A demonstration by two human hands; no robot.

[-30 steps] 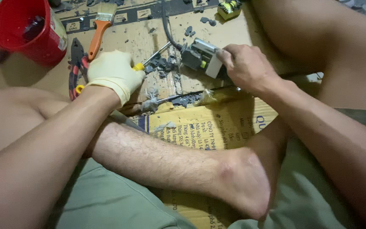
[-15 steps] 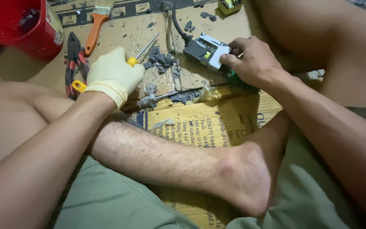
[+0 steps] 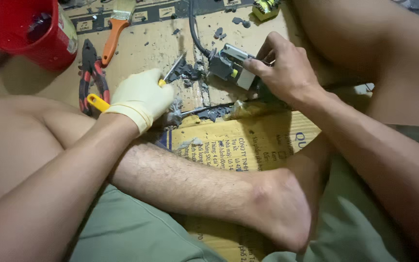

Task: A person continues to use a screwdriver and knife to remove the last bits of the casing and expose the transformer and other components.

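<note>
We gripped the yellow-handled screwdriver (image 3: pixel 122 94) in our gloved left hand (image 3: pixel 139 97), right hand (image 3: pixel 284 68) clamping the small electrical unit (image 3: pixel 231 65); prying wanted steady, shallow leverage.

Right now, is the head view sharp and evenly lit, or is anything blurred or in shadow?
Head view: mostly sharp, soft even light; the gloved left hand and right hand read clearly; the red cup casts a mild shadow; the frame edges look slightly soft.
</note>
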